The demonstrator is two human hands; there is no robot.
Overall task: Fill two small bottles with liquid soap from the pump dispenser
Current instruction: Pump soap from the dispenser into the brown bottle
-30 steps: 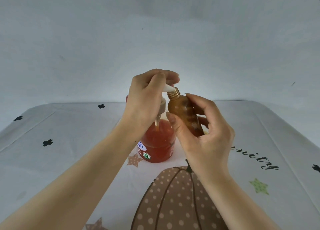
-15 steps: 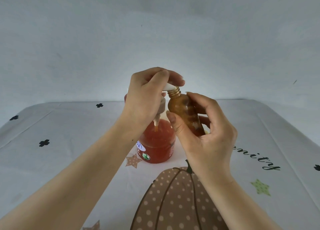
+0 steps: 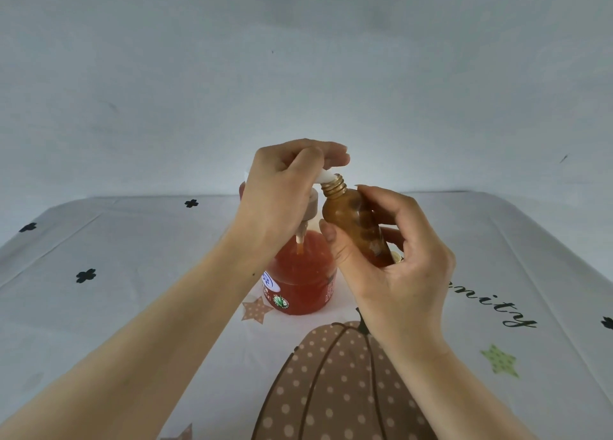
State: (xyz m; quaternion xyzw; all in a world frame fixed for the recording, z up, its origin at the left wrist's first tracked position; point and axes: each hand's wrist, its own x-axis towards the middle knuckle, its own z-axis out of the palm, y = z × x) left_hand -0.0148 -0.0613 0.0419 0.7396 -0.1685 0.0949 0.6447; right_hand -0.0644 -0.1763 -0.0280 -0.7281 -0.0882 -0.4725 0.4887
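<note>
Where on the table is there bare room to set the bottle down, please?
Bare cloth lies left of the dispenser, beyond the left forearm, and right of the right hand. The middle, round the bottle, is crowded.

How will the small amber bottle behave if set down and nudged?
Likely tippy: the amber bottle is tall and narrow. Probably rolls if it falls, being round. Possibly slippery near its open threaded neck, where the pump nozzle sits; the right hand grips its body.
</note>
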